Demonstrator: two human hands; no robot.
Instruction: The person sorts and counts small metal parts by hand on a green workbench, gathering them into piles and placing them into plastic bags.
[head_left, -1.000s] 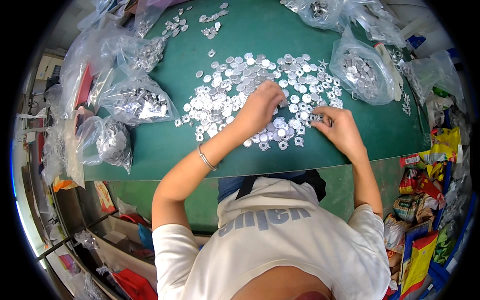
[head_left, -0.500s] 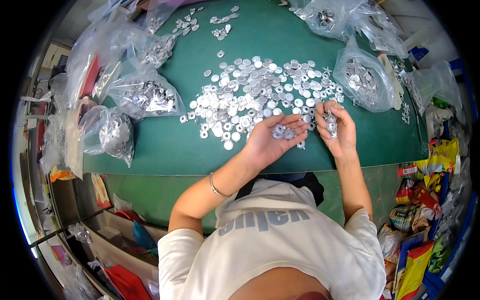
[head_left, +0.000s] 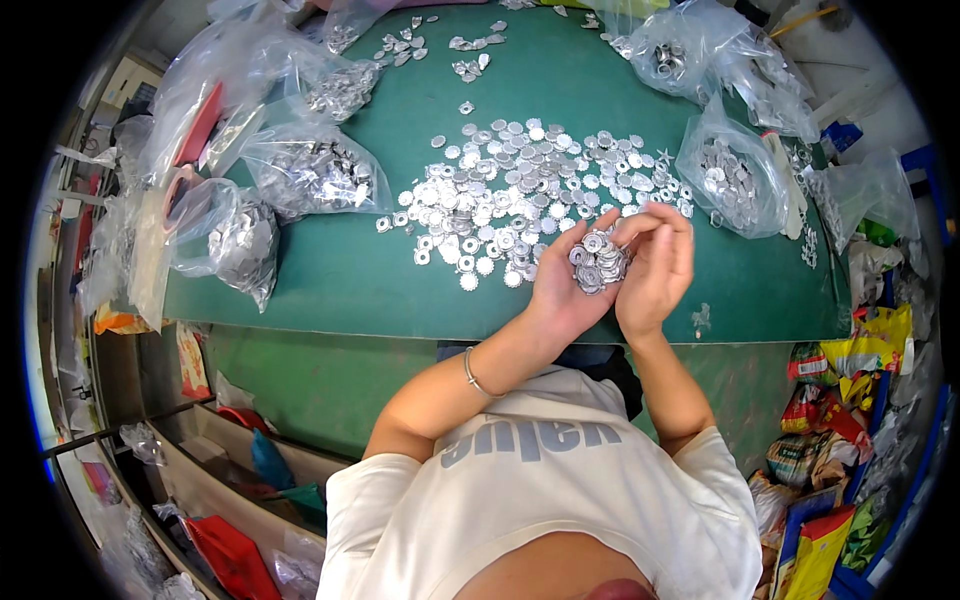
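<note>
Cupped palm up over the near part of the table, my left hand holds a heap of small silvery metal discs, some with a hole in the middle. My right hand is pressed up against it from the right, its fingers curled over the far side of the heap, so both hands enclose the discs. Just beyond my fingers spreads a wide scatter of similar scalloped metal discs on the green tabletop. Some discs in my palms are hidden by the fingers.
Clear plastic bags of metal parts stand at the left and right. Scissors with pink handles lie at the left edge. Small metal pieces sit at the far side. A drawer unit is lower left; coloured packets are lower right.
My right hand has moved left and joined my left hand, bringing its discs into the heap. The heap in my left palm is larger. The view has shifted slightly.
</note>
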